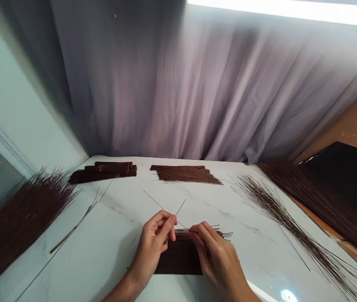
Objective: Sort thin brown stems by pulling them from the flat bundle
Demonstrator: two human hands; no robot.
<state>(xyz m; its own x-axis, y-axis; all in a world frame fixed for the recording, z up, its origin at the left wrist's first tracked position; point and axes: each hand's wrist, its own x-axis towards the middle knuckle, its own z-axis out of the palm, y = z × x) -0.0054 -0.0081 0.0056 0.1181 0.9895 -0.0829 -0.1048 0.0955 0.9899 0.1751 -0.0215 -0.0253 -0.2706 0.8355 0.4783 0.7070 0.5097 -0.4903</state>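
My left hand (153, 243) is closed in a pinch on thin dark brown sticks, two of which cross at its fingertips. One thin stick (153, 201) slants from the upper left down to the right; a shorter piece (181, 206) points up and right. At the lower right end of the slanting stick, the fingertips of my right hand (219, 251) are pinched together. Directly below both hands lies a dark brown mat-like panel (178, 260), with loose stick ends along its far edge. My fingers partly cover that edge.
Rolled dark bundles with yellow ties (109, 168) lie at the back left, beside a flat stack of sticks (186, 174). A large stick pile (24, 222) and small bunch (74, 228) are left. Right, a loose sheaf (285, 220) stretches along the white table (103, 268).
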